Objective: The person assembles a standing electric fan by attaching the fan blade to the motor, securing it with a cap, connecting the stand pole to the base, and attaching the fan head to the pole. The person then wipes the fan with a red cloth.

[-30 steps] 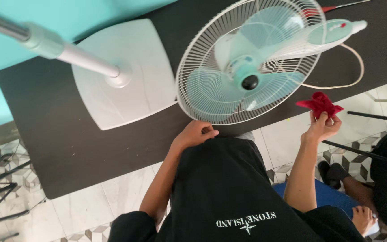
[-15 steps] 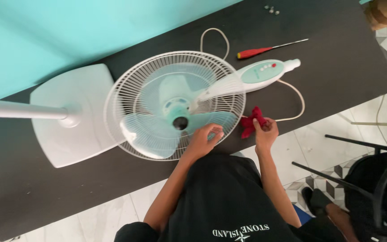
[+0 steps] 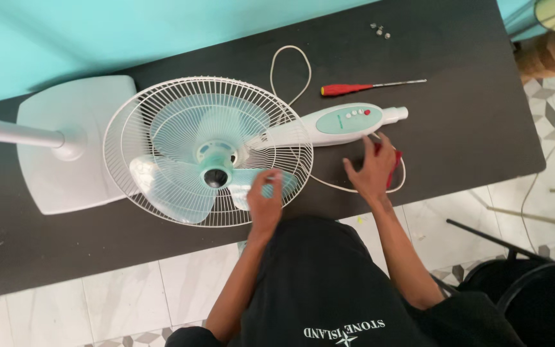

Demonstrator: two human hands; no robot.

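My left hand (image 3: pixel 266 196) rests, fingers curled, on the white wire fan grille (image 3: pixel 162 109) at frame centre. My right hand (image 3: pixel 372 168), spread, presses the crumpled red cloth (image 3: pixel 394 168) onto the black bench (image 3: pixel 470 122). I should steady the grille firmly.

Bright even daylight, soft shadows, slight motion blur on hands.

A red-handled screwdriver (image 3: pixel 370 86) lies on the black table (image 3: pixel 470 115), near its far edge. A few small silver screws (image 3: pixel 380 29) sit farther back on the table, closer to the turquoise wall (image 3: pixel 130 29). Below the table's near edge is white tiled floor (image 3: pixel 181 289).
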